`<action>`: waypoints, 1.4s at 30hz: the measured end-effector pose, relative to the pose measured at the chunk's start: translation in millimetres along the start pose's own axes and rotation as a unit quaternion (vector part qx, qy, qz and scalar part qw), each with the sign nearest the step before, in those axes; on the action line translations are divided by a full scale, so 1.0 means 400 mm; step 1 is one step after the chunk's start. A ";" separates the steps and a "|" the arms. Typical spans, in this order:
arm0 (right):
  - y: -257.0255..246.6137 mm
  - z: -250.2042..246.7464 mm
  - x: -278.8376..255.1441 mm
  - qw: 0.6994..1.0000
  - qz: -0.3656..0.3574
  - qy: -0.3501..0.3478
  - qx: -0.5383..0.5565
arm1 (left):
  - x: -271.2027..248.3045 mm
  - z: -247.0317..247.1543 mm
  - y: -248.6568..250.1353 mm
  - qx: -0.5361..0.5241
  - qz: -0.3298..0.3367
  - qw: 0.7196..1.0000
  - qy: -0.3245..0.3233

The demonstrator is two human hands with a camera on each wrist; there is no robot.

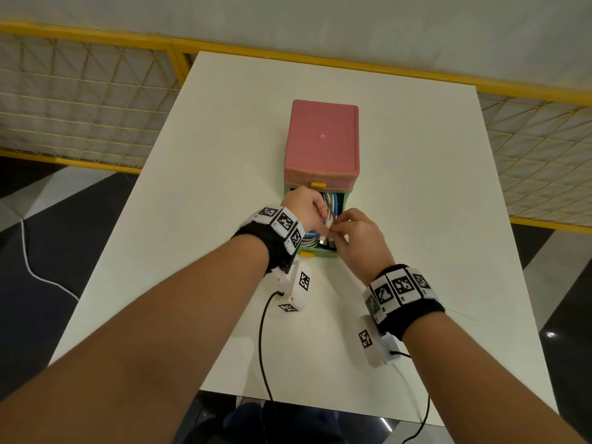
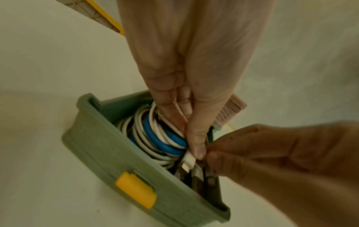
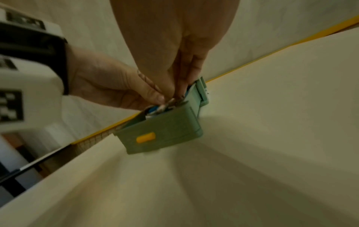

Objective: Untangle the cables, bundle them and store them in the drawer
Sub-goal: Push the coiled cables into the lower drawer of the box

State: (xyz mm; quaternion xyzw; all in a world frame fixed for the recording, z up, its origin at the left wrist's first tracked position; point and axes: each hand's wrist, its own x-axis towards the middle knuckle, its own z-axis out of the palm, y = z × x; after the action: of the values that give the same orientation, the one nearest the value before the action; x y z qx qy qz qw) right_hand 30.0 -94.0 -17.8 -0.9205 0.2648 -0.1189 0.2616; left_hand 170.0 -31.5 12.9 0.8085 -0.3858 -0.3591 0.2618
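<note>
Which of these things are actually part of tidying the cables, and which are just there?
Part of the job:
- green drawer
- white cables
- blue cable
- left hand
- right hand

Just there:
- pink box
- white table
- yellow railing

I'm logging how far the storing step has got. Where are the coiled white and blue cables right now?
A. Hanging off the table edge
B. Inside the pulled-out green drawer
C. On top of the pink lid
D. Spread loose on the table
B: the coiled white and blue cables sit inside the open green drawer, with the left hand and right hand at their ends.
</note>
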 end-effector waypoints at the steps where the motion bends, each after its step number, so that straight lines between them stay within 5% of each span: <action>1: -0.004 -0.007 0.002 1.000 0.008 0.007 0.002 | 0.003 0.005 0.008 0.025 -0.001 1.000 0.001; 4: -0.029 -0.015 0.006 1.000 -0.009 0.018 -0.003 | 0.010 0.018 0.023 0.085 -0.002 0.996 0.003; 7: -0.041 -0.004 0.002 0.998 -0.007 -0.053 -0.027 | 0.007 0.024 0.028 0.118 -0.006 0.993 -0.001; 13: -0.039 0.023 -0.047 0.972 -0.050 -0.156 -0.168 | -0.007 -0.049 -0.008 0.027 0.019 0.998 -0.055; 16: -0.036 0.050 -0.055 0.958 -0.027 -0.182 -0.222 | -0.010 -0.106 -0.011 -0.014 0.041 0.995 0.090; 19: -0.029 0.058 -0.053 0.942 -0.053 -0.196 -0.266 | 0.003 -0.134 0.007 0.011 0.124 0.963 0.237; 27: -0.015 0.053 -0.019 0.942 -0.073 -0.173 -0.279 | 0.033 -0.128 0.044 0.212 0.099 0.972 0.008; 42: -0.038 0.037 0.118 0.956 0.021 -0.042 -0.289 | 0.049 -0.142 0.028 0.186 0.100 0.977 -0.013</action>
State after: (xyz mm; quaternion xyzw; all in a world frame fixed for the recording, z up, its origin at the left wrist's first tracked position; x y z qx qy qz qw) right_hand 81.1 -102.9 -18.1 -0.9553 0.2954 0.0072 -0.0026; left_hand 218.1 -45.5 47.8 0.7956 -0.5282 -0.2632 0.1365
